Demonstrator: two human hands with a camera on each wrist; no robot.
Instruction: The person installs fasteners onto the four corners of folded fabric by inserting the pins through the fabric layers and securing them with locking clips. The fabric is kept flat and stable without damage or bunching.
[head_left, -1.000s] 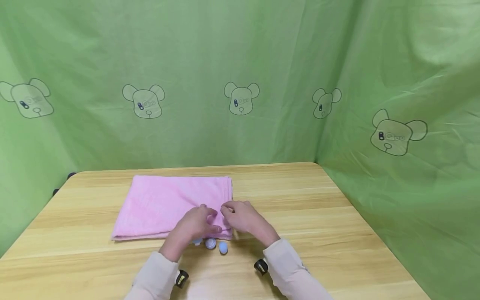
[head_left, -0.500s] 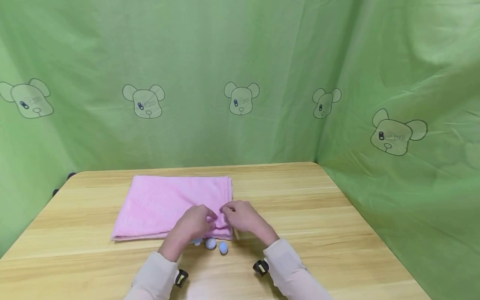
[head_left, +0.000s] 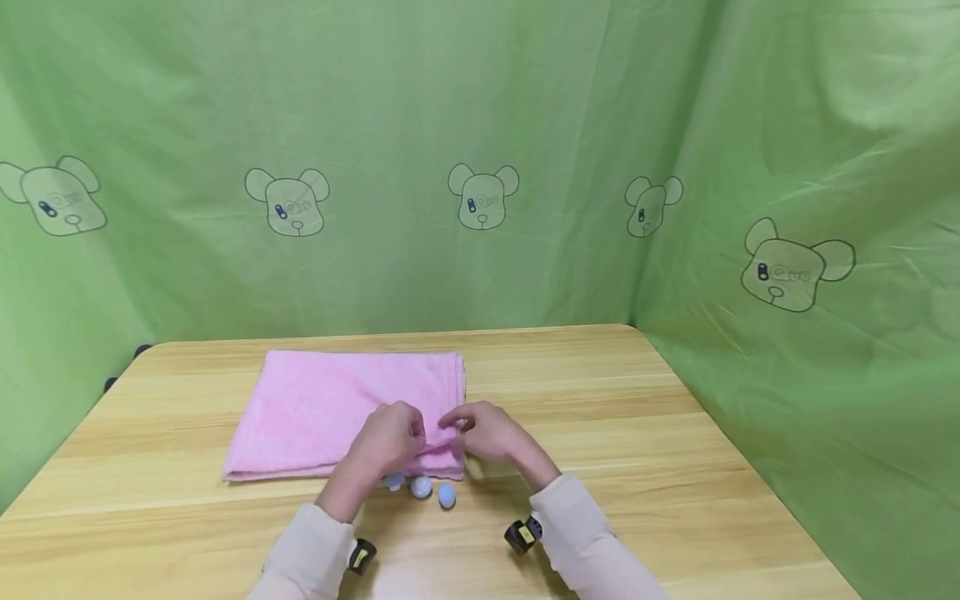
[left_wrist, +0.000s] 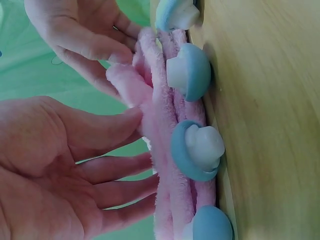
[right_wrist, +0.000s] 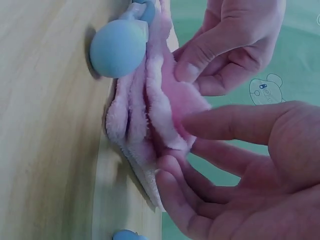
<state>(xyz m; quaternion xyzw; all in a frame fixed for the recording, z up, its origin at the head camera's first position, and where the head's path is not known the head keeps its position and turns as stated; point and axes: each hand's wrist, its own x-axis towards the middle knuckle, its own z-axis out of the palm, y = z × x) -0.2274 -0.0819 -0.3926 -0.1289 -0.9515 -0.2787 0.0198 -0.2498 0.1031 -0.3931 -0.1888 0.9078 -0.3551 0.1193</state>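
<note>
A folded pink towel [head_left: 322, 408] lies on the table, its near right corner bunched up between the hands. My left hand [head_left: 386, 437] pinches a raised fold of it; in the left wrist view the thumb presses the plush and the straighter fingers go behind it. My right hand [right_wrist: 250, 170] has its thumb on the fold and curled fingers under the layers at the corner. Several mushroom-shaped pieces with blue caps and white stems line the near edge, among them a mushroom-shaped piece [left_wrist: 197, 150] close to the left fingers and another mushroom-shaped piece [right_wrist: 117, 48] near the corner.
The light wood table [head_left: 600, 442] extends to both sides of the towel. Green curtains [head_left: 390, 100] with bear-head drawings enclose it at the back and sides. Black wrist cameras sit by the sleeves, such as the right wrist camera [head_left: 522, 535].
My left hand has drawn slightly left, its thumb closing up to its fingers. A fold of towel now rises between the hands. The right fingers have shifted a little; the mushroom-shaped pieces stay put.
</note>
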